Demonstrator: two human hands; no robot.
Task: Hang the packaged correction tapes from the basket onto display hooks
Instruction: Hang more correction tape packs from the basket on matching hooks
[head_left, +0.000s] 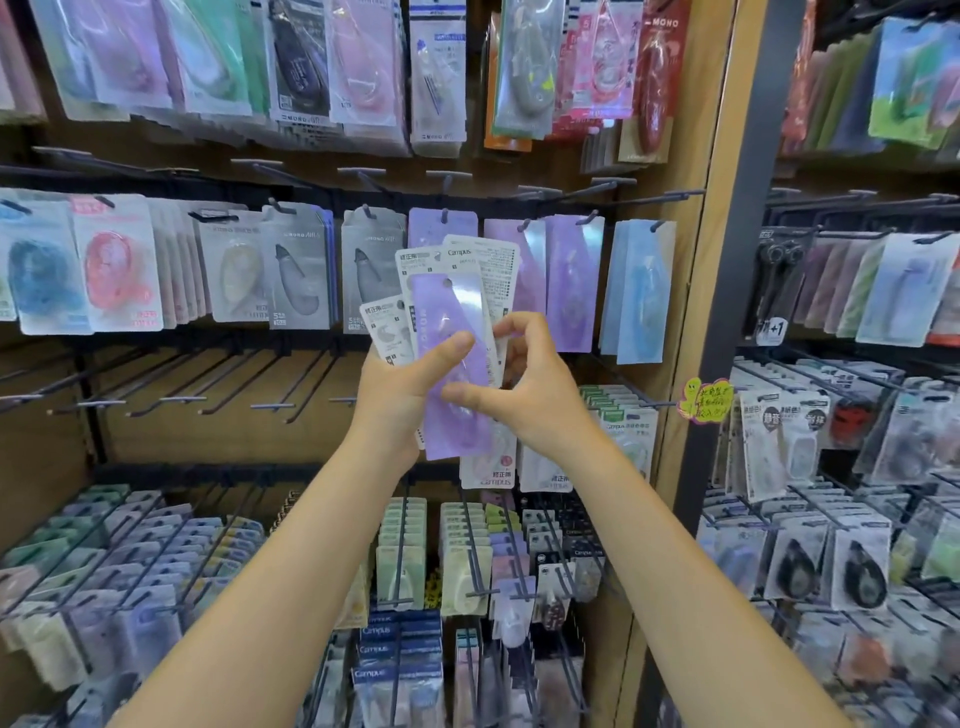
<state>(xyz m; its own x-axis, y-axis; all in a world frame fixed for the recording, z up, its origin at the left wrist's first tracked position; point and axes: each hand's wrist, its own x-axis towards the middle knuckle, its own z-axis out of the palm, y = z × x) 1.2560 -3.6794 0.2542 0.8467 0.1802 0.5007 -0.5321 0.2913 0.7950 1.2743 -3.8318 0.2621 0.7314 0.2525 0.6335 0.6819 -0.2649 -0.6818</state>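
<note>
My left hand (400, 384) grips a fanned stack of packaged correction tapes (467, 270) at chest height before the display wall. The front pack is purple (447, 332) with a round hang hole near its top; white Campus packs fan out behind it. My right hand (524, 384) pinches the stack's right edge, thumb across the purple pack's lower half. Just behind the stack, matching purple packs (566, 280) hang on a hook of the middle row. No basket is in view.
Rows of hooks (249, 395) at the left, level with my hands, stand bare. Grey, pink and blue packs (296, 270) fill the middle row. Racks of more packs (457, 566) project below my arms. A wooden upright (701, 312) separates the right-hand bay.
</note>
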